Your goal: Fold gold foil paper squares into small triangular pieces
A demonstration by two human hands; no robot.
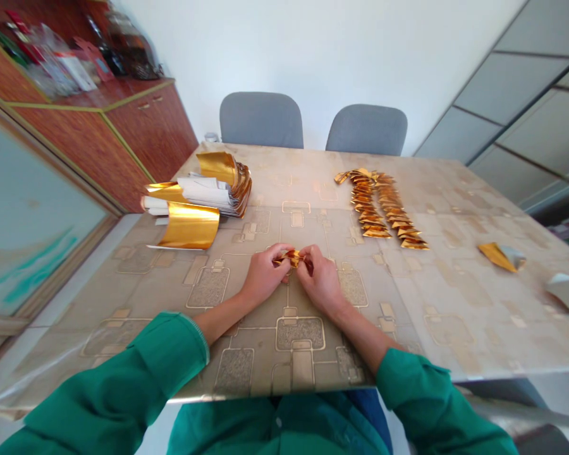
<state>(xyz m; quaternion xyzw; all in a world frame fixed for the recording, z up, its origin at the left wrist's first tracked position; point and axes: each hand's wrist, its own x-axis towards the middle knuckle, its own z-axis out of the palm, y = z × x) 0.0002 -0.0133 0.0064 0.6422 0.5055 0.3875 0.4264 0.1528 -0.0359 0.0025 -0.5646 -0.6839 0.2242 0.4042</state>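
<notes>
Between my two hands, just above the middle of the table, is a small folded piece of gold foil paper [294,255]. My left hand [268,273] pinches its left end, and my right hand [318,275] pinches the right end. Fingers partly cover the paper, so its full shape is hidden. To the left lie loose gold foil sheets [192,224], curled, beside a thick stack of gold and white sheets [225,186]. Two rows of folded gold paper pieces [370,205] stretch across the table at the right, nested one against another.
A patterned cloth covers the table [260,354]. A creased gold piece [499,256] and a white paper scrap [568,294] lie near the right edge. Two grey chairs [262,120] stand at the far side. A wooden cabinet [146,126] with bottles is at the left.
</notes>
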